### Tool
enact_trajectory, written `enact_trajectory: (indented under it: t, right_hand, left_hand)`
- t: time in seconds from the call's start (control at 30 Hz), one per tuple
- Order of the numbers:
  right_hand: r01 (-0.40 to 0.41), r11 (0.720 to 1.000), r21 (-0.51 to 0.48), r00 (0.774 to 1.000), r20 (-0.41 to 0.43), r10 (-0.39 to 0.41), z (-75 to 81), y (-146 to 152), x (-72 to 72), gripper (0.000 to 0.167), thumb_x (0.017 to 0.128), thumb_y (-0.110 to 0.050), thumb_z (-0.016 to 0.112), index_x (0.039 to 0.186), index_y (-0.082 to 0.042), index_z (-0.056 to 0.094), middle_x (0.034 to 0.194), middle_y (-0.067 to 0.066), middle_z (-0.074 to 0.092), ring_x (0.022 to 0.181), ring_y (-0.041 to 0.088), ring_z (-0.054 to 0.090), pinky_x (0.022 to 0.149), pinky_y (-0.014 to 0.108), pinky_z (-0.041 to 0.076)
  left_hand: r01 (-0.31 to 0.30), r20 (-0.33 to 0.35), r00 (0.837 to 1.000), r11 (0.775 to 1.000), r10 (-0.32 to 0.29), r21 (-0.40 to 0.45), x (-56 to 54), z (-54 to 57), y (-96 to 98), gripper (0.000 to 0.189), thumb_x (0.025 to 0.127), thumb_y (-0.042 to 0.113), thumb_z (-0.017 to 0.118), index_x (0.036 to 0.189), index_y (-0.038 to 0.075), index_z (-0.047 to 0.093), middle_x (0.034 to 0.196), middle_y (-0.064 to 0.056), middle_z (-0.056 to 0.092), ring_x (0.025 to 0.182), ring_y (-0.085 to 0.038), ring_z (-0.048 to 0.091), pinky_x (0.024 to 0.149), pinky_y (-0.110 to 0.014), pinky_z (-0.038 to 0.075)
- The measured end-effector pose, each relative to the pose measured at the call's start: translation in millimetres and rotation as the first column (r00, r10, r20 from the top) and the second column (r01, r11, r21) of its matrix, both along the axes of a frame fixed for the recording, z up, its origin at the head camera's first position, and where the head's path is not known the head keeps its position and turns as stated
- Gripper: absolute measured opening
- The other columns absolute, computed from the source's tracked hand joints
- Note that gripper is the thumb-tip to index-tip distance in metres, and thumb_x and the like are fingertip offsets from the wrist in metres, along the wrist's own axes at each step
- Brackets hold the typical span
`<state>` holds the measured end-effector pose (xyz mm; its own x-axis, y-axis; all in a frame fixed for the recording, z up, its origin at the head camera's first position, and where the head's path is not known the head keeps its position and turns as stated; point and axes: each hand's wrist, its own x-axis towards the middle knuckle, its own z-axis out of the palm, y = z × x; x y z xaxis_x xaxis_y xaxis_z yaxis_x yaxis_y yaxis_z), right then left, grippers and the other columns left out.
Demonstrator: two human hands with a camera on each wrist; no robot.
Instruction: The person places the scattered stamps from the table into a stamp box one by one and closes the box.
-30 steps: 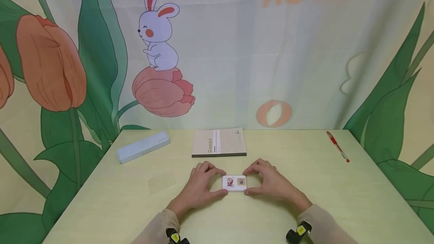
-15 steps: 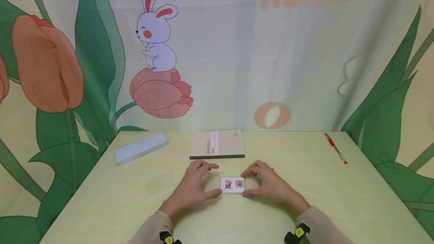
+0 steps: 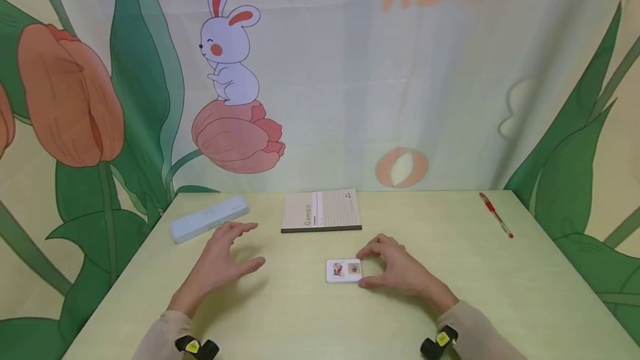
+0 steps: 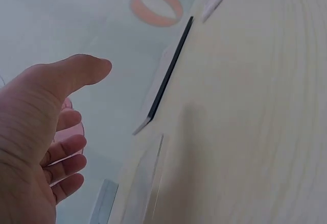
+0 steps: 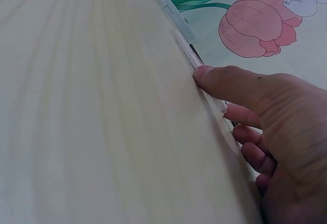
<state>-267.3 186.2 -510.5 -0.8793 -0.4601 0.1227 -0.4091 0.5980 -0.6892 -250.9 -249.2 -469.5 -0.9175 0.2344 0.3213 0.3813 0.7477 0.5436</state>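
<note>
A small flat white case (image 3: 343, 270) bearing two stamp-like pictures lies on the table in the head view. My right hand (image 3: 400, 268) pinches its right end, thumb at the near corner and fingertips at the far one. In the right wrist view the thumb (image 5: 225, 83) presses against the case's edge. My left hand (image 3: 217, 263) is raised over the left side of the table, fingers spread and holding nothing. Below it in the left wrist view lies a thin clear plastic sheet (image 4: 143, 178), which the hand largely hides in the head view.
A notebook (image 3: 321, 211) marked "Gambit" lies at the back middle. To its left is a pale blue pencil case (image 3: 210, 218); a red pen (image 3: 496, 215) lies at the back right. A printed curtain (image 3: 320, 82) hangs behind the yellowish table (image 3: 320, 326).
My left hand has let go of the white case's left end and moved left, up over the clear sheet. The right hand keeps its grip, and the case stays in place.
</note>
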Motion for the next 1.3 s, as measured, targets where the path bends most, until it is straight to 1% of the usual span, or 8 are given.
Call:
enact_trajectory:
  t: [0.2, 0.33, 0.47, 0.57, 0.67, 0.87, 1.1, 1.3]
  right_hand:
    - [-0.008, 1.000, 0.001, 1.000, -0.006, 0.008, 0.2, -0.1, 0.0, 0.048, 0.081, -0.041, 0.101, 0.121, -0.027, 0.078, 0.126, -0.008, 0.062, 0.126, 0.023, 0.053, 0.115, 0.061, 0.035]
    - [-0.004, 1.000, 0.005, 1.000, -0.020, 0.004, 0.6, -0.1, -0.1, 0.048, 0.081, -0.041, 0.102, 0.121, -0.028, 0.078, 0.125, -0.009, 0.062, 0.126, 0.022, 0.053, 0.116, 0.060, 0.035]
    - [-0.010, 1.000, -0.002, 1.000, -0.018, 0.010, -0.7, 0.3, -0.8, 0.048, 0.081, -0.040, 0.101, 0.122, -0.027, 0.078, 0.126, -0.008, 0.063, 0.127, 0.023, 0.053, 0.115, 0.059, 0.035]
    - [-0.013, 1.000, -0.007, 1.000, -0.011, 0.013, -1.2, -0.3, -0.4, 0.048, 0.082, -0.041, 0.101, 0.122, -0.026, 0.078, 0.127, -0.007, 0.063, 0.128, 0.024, 0.053, 0.114, 0.060, 0.035]
    - [-0.012, 1.000, -0.005, 1.000, -0.009, 0.012, -0.7, -0.5, 0.1, 0.048, 0.082, -0.041, 0.101, 0.122, -0.027, 0.078, 0.128, -0.006, 0.063, 0.127, 0.024, 0.053, 0.114, 0.059, 0.036]
    - [-0.001, 1.000, 0.005, 1.000, -0.027, 0.002, 1.5, 1.5, 0.1, 0.048, 0.082, -0.040, 0.101, 0.122, -0.028, 0.078, 0.127, -0.008, 0.063, 0.126, 0.023, 0.053, 0.114, 0.058, 0.037]
    - [-0.019, 1.000, -0.005, 1.000, -0.015, 0.018, 0.5, 1.7, -0.9, 0.049, 0.082, -0.041, 0.101, 0.122, -0.026, 0.078, 0.127, -0.007, 0.063, 0.126, 0.023, 0.053, 0.114, 0.058, 0.035]
    - [-0.012, 1.000, 0.007, 1.000, -0.019, 0.012, 0.4, 0.5, -0.6, 0.048, 0.082, -0.041, 0.101, 0.122, -0.027, 0.078, 0.126, -0.008, 0.062, 0.126, 0.023, 0.053, 0.115, 0.060, 0.035]
  left_hand:
    - [-0.036, 0.007, 0.999, 0.998, 0.037, -0.057, 11.7, -8.7, -36.7, 0.082, 0.084, 0.043, 0.098, 0.152, 0.011, 0.065, 0.142, -0.014, 0.068, 0.130, -0.039, 0.061, 0.107, -0.063, 0.051]
    - [-0.057, 0.067, 0.996, 0.993, 0.064, -0.105, 17.6, -17.7, -53.2, 0.087, 0.083, 0.050, 0.098, 0.153, 0.011, 0.065, 0.138, -0.012, 0.069, 0.128, -0.038, 0.062, 0.107, -0.064, 0.050]
    - [-0.063, 0.129, 0.988, 0.984, 0.085, -0.169, 19.0, -26.9, -62.6, 0.089, 0.082, 0.055, 0.097, 0.152, 0.011, 0.067, 0.134, -0.010, 0.068, 0.123, -0.034, 0.061, 0.105, -0.062, 0.050]
    - [-0.060, 0.147, 0.985, 0.979, 0.090, -0.194, 18.8, -30.4, -66.1, 0.084, 0.082, 0.055, 0.097, 0.149, 0.011, 0.070, 0.129, -0.007, 0.067, 0.120, -0.032, 0.059, 0.103, -0.058, 0.050]
    - [-0.063, 0.161, 0.982, 0.980, 0.094, -0.188, 18.6, -31.0, -67.4, 0.076, 0.083, 0.052, 0.097, 0.145, 0.013, 0.074, 0.123, -0.003, 0.066, 0.116, -0.028, 0.060, 0.101, -0.054, 0.051]
    - [-0.038, 0.171, 0.983, 0.986, 0.065, -0.161, 18.3, -29.1, -65.4, 0.064, 0.085, 0.046, 0.097, 0.138, 0.015, 0.078, 0.113, 0.003, 0.067, 0.110, -0.024, 0.063, 0.098, -0.051, 0.052]
    - [-0.064, 0.141, 0.986, 0.984, 0.088, -0.167, 18.2, -31.8, -63.2, 0.057, 0.080, 0.042, 0.100, 0.127, 0.017, 0.081, 0.111, 0.005, 0.067, 0.107, -0.019, 0.060, 0.098, -0.049, 0.053]
    - [-0.077, 0.088, 0.992, 0.982, 0.093, -0.170, 18.8, -33.4, -61.8, 0.054, 0.077, 0.038, 0.100, 0.123, 0.016, 0.079, 0.109, 0.004, 0.066, 0.104, -0.019, 0.058, 0.095, -0.047, 0.052]
